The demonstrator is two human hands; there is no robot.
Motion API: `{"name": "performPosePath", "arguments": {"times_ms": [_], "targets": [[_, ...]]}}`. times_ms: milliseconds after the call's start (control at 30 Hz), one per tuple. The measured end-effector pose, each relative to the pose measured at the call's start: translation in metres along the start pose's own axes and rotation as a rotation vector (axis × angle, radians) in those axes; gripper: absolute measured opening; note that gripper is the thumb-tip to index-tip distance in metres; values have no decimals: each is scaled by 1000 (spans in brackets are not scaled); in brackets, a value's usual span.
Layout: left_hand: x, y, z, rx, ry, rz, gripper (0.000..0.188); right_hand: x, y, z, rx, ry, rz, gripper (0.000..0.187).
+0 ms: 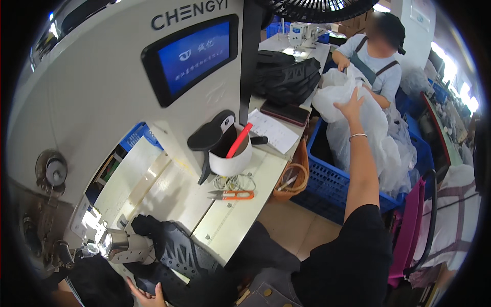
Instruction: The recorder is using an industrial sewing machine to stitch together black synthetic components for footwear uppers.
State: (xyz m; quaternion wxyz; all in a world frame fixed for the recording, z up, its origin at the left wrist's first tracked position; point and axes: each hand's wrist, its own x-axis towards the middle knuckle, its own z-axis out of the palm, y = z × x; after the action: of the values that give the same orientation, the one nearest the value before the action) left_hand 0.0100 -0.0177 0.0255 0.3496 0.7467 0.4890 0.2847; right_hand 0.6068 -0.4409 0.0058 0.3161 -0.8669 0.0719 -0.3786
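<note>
My right hand point(352, 105), with a bracelet at the wrist, reaches far out to the right with its fingers apart. It is against a big bundle of whitish see-through plastic bags point(378, 135), holding no visible thing. A co-worker point(381, 66) across from me has both hands at the same plastic. At the lower left, my left hand point(147, 295) shows only in part, its thumb and a finger apart. It is beside dark fabric pieces. A black shoe upper point(184, 250) with a ribbed pattern lies on the sewing machine table point(238, 215), next to the metal machine head point(120, 245).
Orange thread snips point(238, 195), loose thread point(230, 182) and a white cup point(232, 162) with a red tool stand on the table. A wicker basket point(294, 187) hangs at its edge. Blue crates point(327, 181) hold the plastic. Black uppers point(286, 79) are piled behind.
</note>
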Motion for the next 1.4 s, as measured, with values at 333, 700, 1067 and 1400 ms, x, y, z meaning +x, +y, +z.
{"name": "performPosePath", "arguments": {"times_ms": [333,700,1067,1400], "targets": [[-5,20,16,185,100,44,79,-32,85,117,-522,-838,-294,26],[0,21,22,313,98,68,72,-115,153,96,-92,-1466,344,31],[5,-2,13,391,117,126,69,-131,168,147,-380,-1339,-108,23],[2,3,9,453,71,91,69,-84,43,12,-16,-67,-329,40]]}}
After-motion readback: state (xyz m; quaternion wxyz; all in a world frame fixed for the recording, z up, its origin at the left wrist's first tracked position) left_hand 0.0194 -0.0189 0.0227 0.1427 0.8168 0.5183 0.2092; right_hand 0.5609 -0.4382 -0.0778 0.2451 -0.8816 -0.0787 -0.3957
